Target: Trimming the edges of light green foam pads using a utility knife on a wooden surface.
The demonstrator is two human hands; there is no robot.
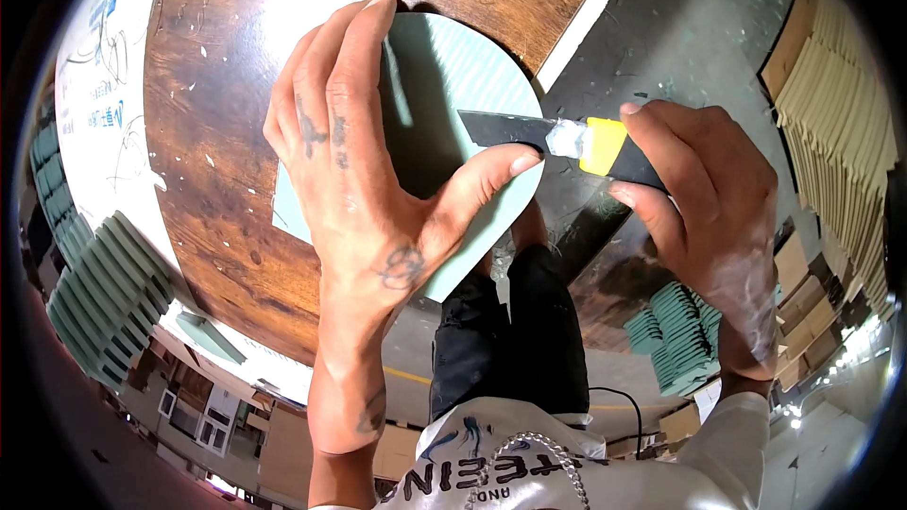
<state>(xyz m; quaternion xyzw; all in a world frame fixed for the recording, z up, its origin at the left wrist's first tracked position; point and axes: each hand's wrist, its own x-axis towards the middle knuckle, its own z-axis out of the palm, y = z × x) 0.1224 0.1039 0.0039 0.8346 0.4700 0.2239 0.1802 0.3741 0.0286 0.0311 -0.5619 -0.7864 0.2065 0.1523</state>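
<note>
My left hand grips a pale green piece, foam-like and with one rounded end, above the table. Its fingers lie over the far side and the thumb presses near the right edge. In my right hand is a utility knife with a yellow and black handle, pinched between thumb and fingers. The dark blade points left and overlaps the piece's right edge, close to my left thumb. Whether the blade touches the piece, I cannot tell.
Beneath my left hand is a brown wooden table with small scraps on it. White printed sheeting covers its left side. Green pieces stand stacked at the left and lower right. Tall cream-coloured stacks rise at the far right.
</note>
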